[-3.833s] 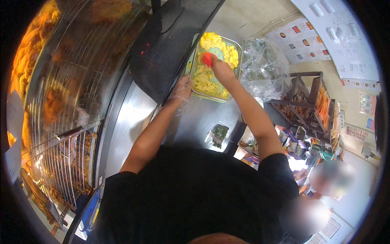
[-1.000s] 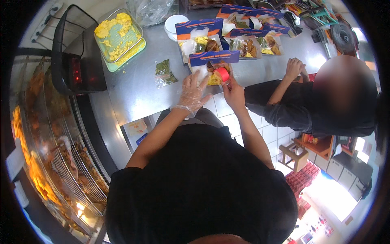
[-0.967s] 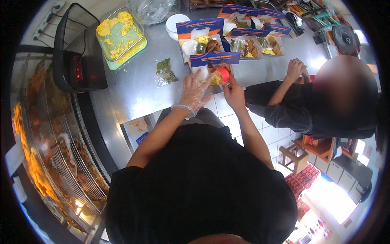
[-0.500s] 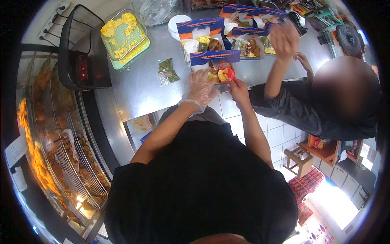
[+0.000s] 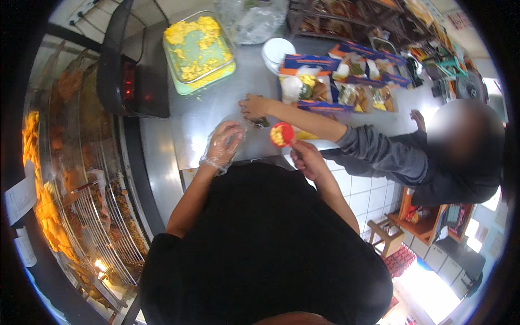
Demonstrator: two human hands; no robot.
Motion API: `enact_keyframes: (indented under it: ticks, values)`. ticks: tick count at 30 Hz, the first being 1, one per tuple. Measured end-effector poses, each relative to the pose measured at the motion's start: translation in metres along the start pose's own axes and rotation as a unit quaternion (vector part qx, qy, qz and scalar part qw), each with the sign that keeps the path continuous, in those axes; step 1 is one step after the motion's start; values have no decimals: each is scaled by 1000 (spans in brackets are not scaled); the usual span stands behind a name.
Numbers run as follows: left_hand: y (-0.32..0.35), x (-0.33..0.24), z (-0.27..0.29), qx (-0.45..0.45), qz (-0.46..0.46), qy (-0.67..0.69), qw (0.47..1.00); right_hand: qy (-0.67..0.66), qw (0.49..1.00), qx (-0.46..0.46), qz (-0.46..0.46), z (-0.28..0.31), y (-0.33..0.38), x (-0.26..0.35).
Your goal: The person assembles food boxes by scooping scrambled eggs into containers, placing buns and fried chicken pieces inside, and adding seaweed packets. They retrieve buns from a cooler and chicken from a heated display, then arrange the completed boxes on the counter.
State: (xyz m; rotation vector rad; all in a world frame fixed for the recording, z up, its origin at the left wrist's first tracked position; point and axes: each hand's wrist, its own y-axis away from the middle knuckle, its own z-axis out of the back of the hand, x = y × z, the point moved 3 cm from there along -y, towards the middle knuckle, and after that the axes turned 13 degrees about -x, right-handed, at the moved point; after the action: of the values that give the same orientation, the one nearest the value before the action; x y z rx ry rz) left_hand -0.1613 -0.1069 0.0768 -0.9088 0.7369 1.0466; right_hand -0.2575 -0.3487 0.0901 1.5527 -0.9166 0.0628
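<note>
My right hand [image 5: 306,158] grips a red scoop [image 5: 281,134] heaped with yellow food, held over the front edge of the steel counter [image 5: 216,114]. My left hand [image 5: 222,144], in a clear plastic glove, hovers over the counter with fingers curled, just left of the scoop; I cannot tell whether it holds anything. A co-worker's hand [image 5: 252,106] in a grey sleeve reaches across from the right and touches a small dark packet on the counter, just beyond my left hand.
A glass dish of yellow food [image 5: 198,47] stands at the back. A black appliance [image 5: 132,70] sits to its left. Open blue-edged meal boxes [image 5: 341,81] and a white bowl [image 5: 277,51] lie to the right. A wire rack of fried food [image 5: 70,179] runs along the left.
The co-worker's hand has come down from the meal boxes to the packet near my left hand. My scoop and left hand have drawn back slightly toward the counter's front edge.
</note>
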Motion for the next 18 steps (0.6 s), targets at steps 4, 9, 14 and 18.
enact_keyframes:
  ticks: [4, 9, 14, 18]
  values:
    - [17, 31, 61, -40, 38, -28, 998, 62, 991, 88, -79, -89, -38, -16]
    - [45, 62, 112, -116, 101, -60, 986, -25, 982, 158, -104, -207, -101, -7]
    - [56, 80, 123, -147, 132, -33, 980, -102, 992, 73, 0, -263, -124, 35]
    - [58, 89, 125, -158, 145, -16, 977, 389, 781, -81, 483, -192, -106, 5]
